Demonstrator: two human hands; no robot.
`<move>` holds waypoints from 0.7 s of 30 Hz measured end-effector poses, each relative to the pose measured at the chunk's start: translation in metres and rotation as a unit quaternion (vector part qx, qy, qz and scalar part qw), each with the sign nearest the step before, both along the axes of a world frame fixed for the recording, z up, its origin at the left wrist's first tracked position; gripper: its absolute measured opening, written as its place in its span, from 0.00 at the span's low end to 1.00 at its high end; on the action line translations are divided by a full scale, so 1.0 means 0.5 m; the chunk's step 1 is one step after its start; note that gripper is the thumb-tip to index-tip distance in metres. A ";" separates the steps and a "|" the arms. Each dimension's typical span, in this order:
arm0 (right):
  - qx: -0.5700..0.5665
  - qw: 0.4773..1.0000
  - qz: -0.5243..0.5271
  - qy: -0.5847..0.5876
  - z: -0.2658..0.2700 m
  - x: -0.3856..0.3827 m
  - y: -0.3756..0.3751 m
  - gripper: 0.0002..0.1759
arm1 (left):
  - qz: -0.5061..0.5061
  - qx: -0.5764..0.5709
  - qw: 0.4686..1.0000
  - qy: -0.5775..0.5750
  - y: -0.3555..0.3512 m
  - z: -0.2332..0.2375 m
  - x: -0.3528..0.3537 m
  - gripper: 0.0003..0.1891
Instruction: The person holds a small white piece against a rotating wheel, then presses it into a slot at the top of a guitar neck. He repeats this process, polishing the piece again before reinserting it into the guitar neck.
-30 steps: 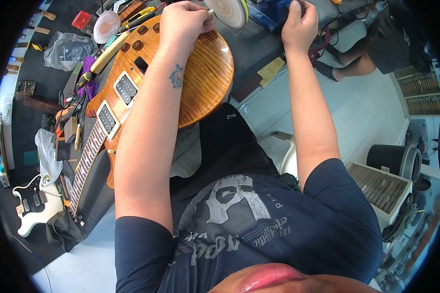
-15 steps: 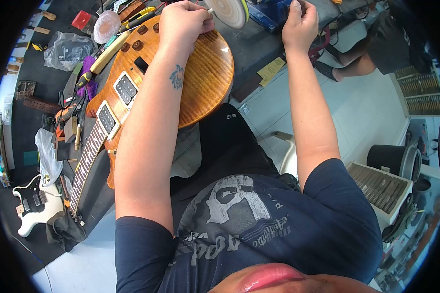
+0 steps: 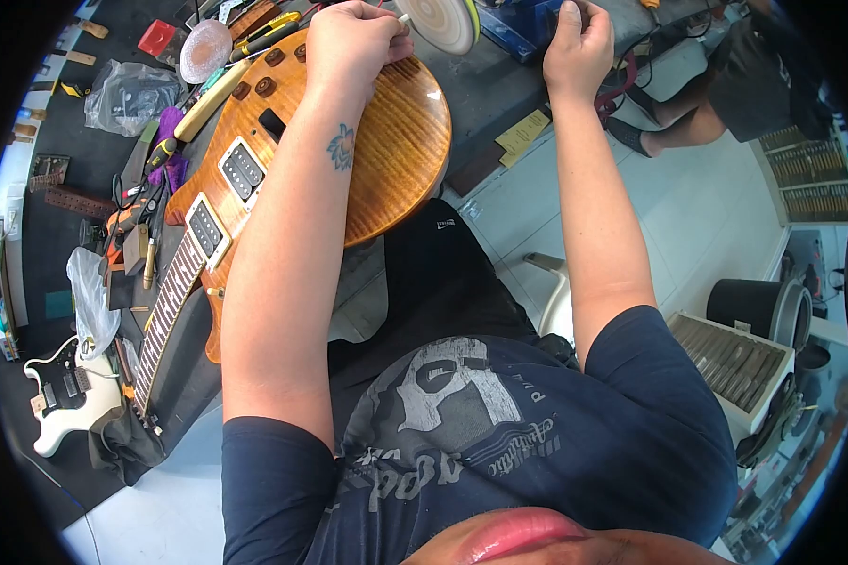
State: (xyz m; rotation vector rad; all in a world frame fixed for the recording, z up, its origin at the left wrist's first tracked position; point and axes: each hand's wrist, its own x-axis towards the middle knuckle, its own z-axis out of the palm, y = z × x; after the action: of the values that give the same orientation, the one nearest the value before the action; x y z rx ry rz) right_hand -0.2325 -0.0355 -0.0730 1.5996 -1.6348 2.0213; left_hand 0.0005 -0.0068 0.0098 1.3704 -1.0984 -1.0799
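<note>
My left hand point(image 3: 360, 45) is closed, fingers curled, above the amber flame-top electric guitar point(image 3: 400, 155). A small pale tip shows by its knuckles, beside a round whitish disc with a yellow-green edge point(image 3: 440, 21); what the fingers hold is hidden. The guitar lies on the bench with its neck point(image 3: 168, 330) pointing towards the lower left, and my forearm crosses over its body. My right hand point(image 3: 578, 58), at the top right, is closed with the thumb up. It is next to a blue object point(image 3: 523, 26), and its grip is too hidden to name anything in it.
Tools, a clear plastic bag point(image 3: 134, 99) and a purple cloth point(image 3: 168, 141) crowd the bench on the left. A white guitar body point(image 3: 71, 395) lies lower down. Another person's legs point(image 3: 683, 127) show at the right, above a pale tiled floor and a crate point(image 3: 730, 363).
</note>
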 end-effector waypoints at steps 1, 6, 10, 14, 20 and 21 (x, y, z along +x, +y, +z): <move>0.000 1.000 0.000 0.000 0.000 0.000 0.000 0.18 | 0.001 0.000 1.000 -0.002 0.000 0.001 0.000 0.03; 0.001 1.000 0.006 -0.007 0.003 0.002 0.002 0.18 | 0.004 0.002 1.000 0.000 0.000 0.002 0.000 0.03; 0.001 1.000 0.003 -0.005 0.003 0.001 0.002 0.18 | 0.005 0.001 1.000 0.009 -0.002 -0.002 0.001 0.04; 0.004 1.000 0.006 -0.011 0.004 0.002 0.003 0.18 | 0.000 -0.001 1.000 -0.012 0.006 0.005 -0.001 0.05; 0.004 1.000 0.003 -0.011 0.004 0.000 0.002 0.18 | -0.057 -0.047 0.997 -0.027 0.033 -0.004 -0.004 0.06; 0.005 1.000 0.003 -0.011 0.005 0.001 0.002 0.18 | -0.056 -0.047 0.997 -0.033 0.033 -0.005 -0.003 0.06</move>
State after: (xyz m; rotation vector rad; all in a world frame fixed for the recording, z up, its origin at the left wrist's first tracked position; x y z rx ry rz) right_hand -0.2320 -0.0344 -0.0707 1.5921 -1.6514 2.0452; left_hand -0.0012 0.0097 0.0071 1.2898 -1.2716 -1.0567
